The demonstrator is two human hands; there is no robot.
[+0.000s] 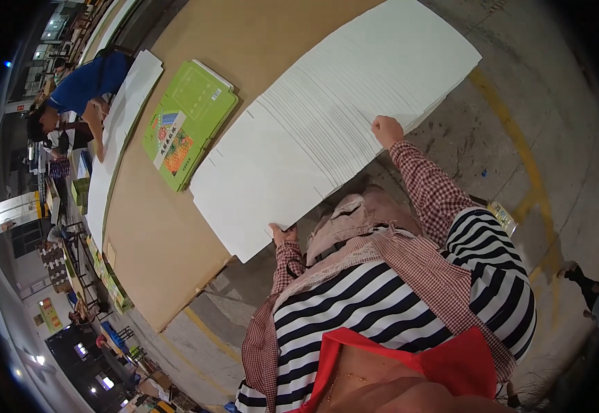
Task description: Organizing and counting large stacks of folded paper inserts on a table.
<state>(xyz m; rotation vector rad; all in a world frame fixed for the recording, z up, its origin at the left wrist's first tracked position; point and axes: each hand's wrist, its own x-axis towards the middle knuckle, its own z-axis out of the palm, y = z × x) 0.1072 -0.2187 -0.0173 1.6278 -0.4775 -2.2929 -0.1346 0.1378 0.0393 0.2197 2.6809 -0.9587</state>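
Observation:
A fanned stack of large white flat sheets lies across a brown board table. My left hand grips the near edge of the stack at its left corner. My right hand is closed on the same near edge further right. Both arms wear red checked sleeves over a black-and-white striped top. A pile of green printed flat cartons lies just left of the white sheets.
A person in a blue shirt bends over another row of white sheets at the table's far side. Concrete floor with yellow lines lies to the right. Racks and stacked goods fill the left background.

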